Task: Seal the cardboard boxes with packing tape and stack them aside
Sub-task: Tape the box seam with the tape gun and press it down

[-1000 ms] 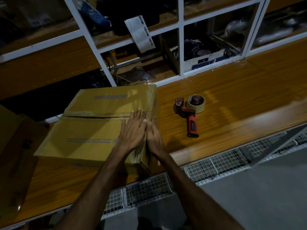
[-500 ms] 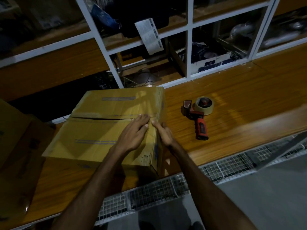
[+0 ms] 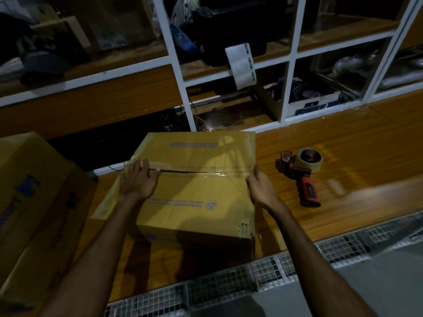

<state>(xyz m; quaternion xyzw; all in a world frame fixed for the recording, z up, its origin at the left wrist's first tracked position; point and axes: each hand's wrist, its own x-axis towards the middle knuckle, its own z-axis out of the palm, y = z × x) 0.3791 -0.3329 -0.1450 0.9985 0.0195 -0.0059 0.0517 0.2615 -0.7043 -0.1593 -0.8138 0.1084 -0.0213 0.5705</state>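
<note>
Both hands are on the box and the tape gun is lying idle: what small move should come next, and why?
Probably lift the brown cardboard box aside: clear tape seems to cover its seam, the left hand and right hand flank it, and the red-handled tape dispenser lies unused.

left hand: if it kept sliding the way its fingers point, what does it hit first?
The left hand lies flat on the cardboard box, fingers pointing away from the person across the flap seam. Going on, it would cross the far flap, then drop off the box's back edge toward the shelving; depth there is unclear.
</note>
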